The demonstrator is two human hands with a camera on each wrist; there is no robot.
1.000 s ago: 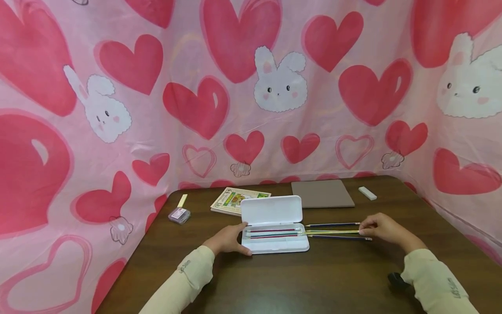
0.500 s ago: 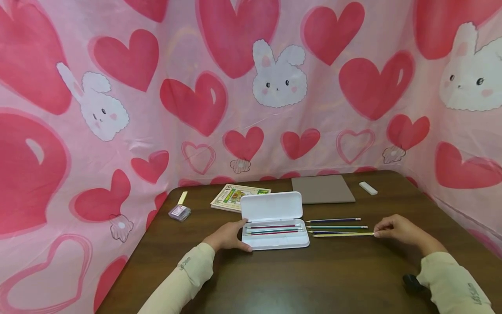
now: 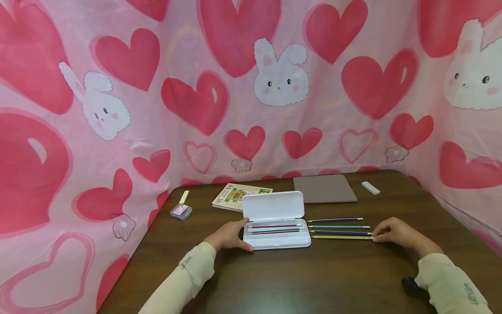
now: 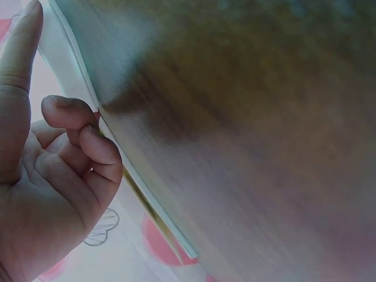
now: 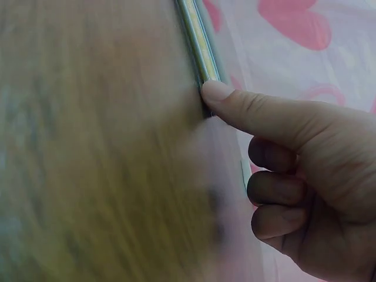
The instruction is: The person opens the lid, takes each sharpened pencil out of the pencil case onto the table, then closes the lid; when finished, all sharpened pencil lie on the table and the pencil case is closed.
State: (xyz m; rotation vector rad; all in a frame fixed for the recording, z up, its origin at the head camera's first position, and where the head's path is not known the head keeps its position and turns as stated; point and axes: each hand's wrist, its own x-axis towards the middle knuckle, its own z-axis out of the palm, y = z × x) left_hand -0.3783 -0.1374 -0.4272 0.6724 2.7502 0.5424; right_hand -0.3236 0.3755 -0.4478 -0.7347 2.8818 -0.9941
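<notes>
Pink cloth [image 3: 251,117] with hearts and rabbits stands round the back and sides of your dark wood counter [image 3: 313,279]. You cannot see the tail of the yellow pencil [image 3: 341,237], as your right hand [image 3: 396,233] covers it: thumb and forefinger pinch that end, the other three fingers curled in the right wrist view. Your left hand [image 3: 228,235] is spread round the left end of the open white case [image 3: 274,241], thumb at the near corner, forefinger by the hinge; its wrist view is blurry, so the other fingers are perhaps only loosely bent. Both your forearms are cut off below, and the raised lid hides a corner of the books [image 3: 235,196].

Behind the yellow pencil, just right of the case, you have a navy pencil [image 3: 341,233], a teal pencil [image 3: 339,226] and a dark pencil [image 3: 335,220], roughly parallel. More pencils [image 3: 274,226] lie inside the case. Farther back sit a grey board [image 3: 325,189] and a white block [image 3: 370,188]; at your far left, a small box [image 3: 181,212] touches or nearly touches a yellow strip [image 3: 184,197].

Wood runs from the case toward you, and the counter's right edge slants past your right sleeve [image 3: 451,279].
</notes>
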